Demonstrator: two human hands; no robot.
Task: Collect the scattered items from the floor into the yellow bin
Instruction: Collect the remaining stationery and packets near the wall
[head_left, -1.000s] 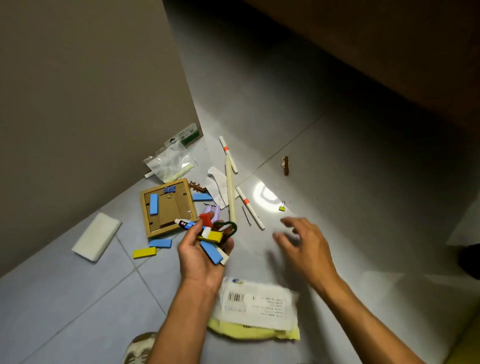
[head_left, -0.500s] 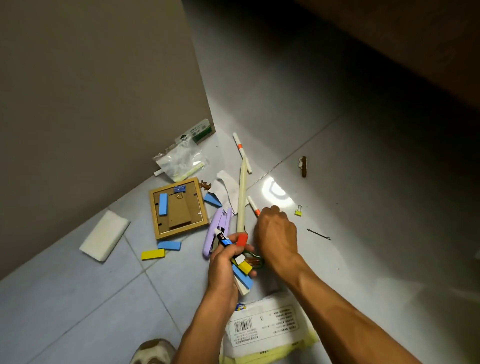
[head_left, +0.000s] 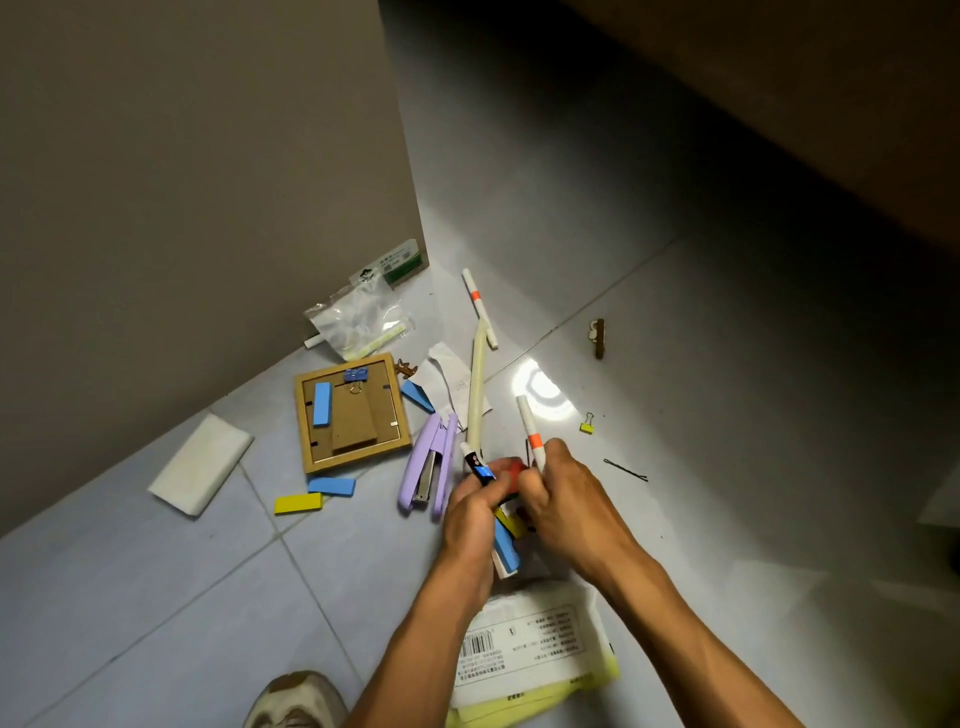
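Scattered items lie on a pale tiled floor (head_left: 156, 597) beside a wall: a wooden picture frame (head_left: 350, 413) lying face down, a purple stapler (head_left: 428, 470) just right of it, blue and yellow blocks, a clear plastic bag (head_left: 358, 319), a white pen (head_left: 480, 306) and a small yellow binder clip (head_left: 587, 425). Above them the left hand (head_left: 470, 512) is closed around a bundle of small pieces, including a blue block (head_left: 506, 545), while the right hand (head_left: 569, 506) pinches a white marker with an orange band (head_left: 531, 434). No yellow bin is visible; a yellow and white packet (head_left: 530, 654) lies under the forearms.
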